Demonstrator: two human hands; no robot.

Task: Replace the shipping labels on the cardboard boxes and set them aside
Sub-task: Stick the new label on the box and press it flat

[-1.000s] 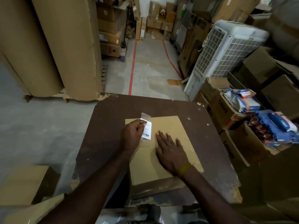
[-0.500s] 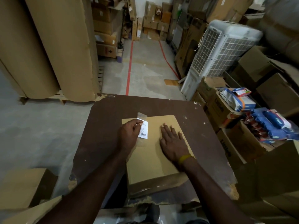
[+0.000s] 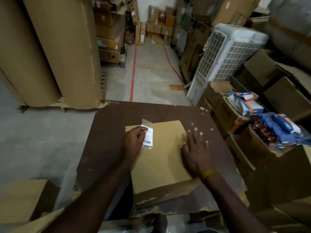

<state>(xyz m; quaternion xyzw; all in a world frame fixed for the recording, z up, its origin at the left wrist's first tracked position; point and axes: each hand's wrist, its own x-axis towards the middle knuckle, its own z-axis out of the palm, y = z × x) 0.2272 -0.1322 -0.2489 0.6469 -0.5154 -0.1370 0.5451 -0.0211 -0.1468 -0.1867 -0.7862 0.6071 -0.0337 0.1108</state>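
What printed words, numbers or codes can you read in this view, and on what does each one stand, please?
Shipping label under the left hand: barcode and print lines, too small to read.
Brown carton at right: dark lettering, blurred.
Blue packets: white lettering, blurred.
Stacked boxes at back: stickers, too small.
Nothing reads clearly.

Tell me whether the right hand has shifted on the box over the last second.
Yes. The right hand has slid from the middle of the cardboard box out to its right edge, away from the label.
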